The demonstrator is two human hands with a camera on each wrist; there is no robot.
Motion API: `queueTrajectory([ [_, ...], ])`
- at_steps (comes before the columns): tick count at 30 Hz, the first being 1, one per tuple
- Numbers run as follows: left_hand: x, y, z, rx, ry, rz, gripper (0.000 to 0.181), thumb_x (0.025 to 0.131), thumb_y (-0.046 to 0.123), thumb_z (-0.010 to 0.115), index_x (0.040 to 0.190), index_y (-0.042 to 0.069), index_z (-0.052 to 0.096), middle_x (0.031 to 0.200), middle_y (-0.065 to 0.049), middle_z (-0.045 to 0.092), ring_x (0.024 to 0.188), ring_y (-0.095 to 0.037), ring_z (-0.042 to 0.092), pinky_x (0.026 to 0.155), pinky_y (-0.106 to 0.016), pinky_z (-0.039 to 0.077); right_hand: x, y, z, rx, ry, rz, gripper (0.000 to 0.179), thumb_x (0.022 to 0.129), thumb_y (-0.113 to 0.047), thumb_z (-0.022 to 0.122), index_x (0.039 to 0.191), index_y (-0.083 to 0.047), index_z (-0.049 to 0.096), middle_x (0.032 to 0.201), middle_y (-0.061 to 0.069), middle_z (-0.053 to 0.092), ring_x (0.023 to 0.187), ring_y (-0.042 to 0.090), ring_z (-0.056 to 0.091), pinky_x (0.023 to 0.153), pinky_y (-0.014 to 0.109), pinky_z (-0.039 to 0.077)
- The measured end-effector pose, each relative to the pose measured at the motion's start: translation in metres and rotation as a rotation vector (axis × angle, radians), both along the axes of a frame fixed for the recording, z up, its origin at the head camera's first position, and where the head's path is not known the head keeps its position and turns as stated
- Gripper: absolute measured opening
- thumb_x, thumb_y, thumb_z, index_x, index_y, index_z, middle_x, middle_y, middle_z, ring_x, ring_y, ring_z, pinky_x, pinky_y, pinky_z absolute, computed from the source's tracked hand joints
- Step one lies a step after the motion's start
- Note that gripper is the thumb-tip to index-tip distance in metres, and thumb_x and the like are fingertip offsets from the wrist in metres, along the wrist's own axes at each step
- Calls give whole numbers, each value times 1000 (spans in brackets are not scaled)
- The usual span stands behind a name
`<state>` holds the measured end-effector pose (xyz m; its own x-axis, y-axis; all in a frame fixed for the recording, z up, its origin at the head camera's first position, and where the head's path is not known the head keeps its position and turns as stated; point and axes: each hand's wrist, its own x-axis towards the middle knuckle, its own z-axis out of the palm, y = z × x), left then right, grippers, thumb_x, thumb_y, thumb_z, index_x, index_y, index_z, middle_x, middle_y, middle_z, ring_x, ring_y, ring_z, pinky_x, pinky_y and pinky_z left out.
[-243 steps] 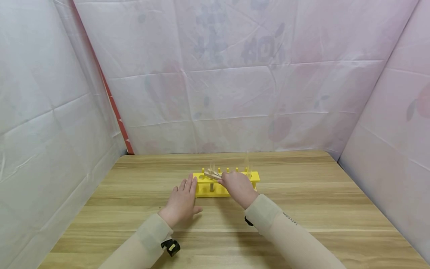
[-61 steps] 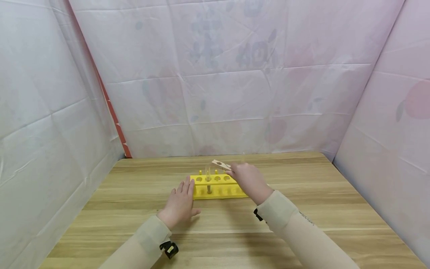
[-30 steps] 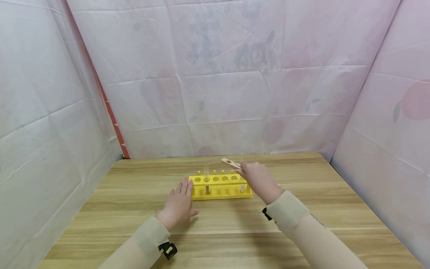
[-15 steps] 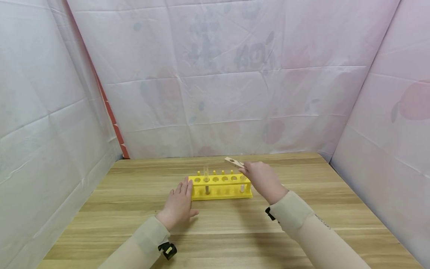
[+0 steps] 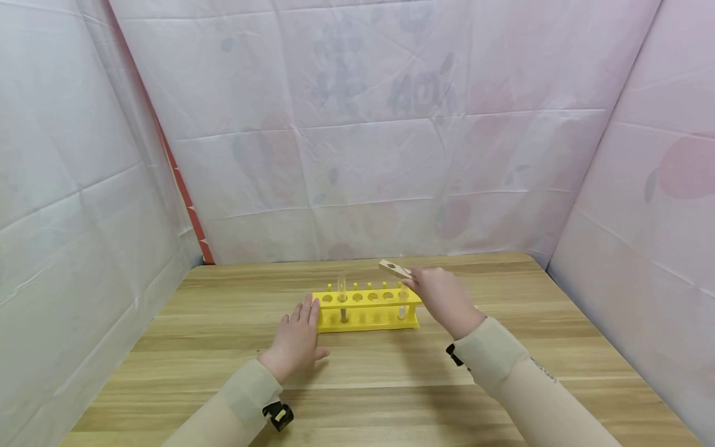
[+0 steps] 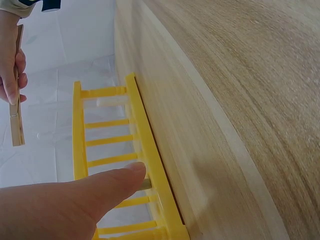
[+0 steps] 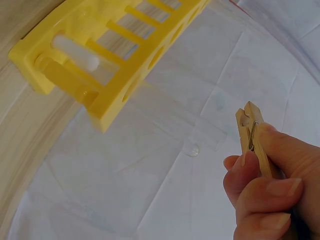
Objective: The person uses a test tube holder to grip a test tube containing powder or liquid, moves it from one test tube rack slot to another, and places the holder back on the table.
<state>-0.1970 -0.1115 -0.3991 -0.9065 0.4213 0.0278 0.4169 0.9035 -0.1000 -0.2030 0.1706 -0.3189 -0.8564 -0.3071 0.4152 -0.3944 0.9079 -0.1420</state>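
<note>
My left hand (image 5: 296, 341) lies against the left end of a yellow test tube rack (image 5: 368, 304), fingers straight. My right hand (image 5: 447, 298) grips a wooden test tube holder (image 5: 395, 269) above the rack's right end. In the right wrist view the jaws of the holder (image 7: 246, 130) are apart from every tube. One glass test tube (image 5: 342, 285) with brownish-grey contents at its bottom stands in the second hole from the left. Another clear test tube (image 5: 402, 309), holding something white, stands at the right end. Its white filling (image 7: 75, 52) shows up close in the right wrist view.
The rack stands on a wood-grain table (image 5: 357, 397), with several bare holes between the two tubes and short yellow pegs (image 5: 369, 285) along its back. Pale printed cloth (image 5: 357, 155) hangs behind the table and on both sides.
Eight seconds ago the test tube holder was at the left test tube. My right hand has since carried it to the right, leaving that tube upright in the rack. The left hand stays put.
</note>
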Motion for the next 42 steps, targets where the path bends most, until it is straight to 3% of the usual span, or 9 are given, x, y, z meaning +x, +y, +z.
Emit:
queueTrajectory([
  [11,-1,0,1,2,-5,2,97,82,56,61,145,-6,20,150,-25,16,130,-40,34,98,-53,37,-2,7,-2,-28,1,-10,20,88,-21,65,77,-5,60,58,-2,50,44,10,40,42,24,36],
  [42,-1,-2,0,23,-5,13,98,81,55,62,145,-6,21,150,-25,17,130,-40,33,98,-54,36,3,26,-6,-41,26,-53,23,88,-21,64,74,-4,58,54,-2,44,42,11,35,40,25,32],
])
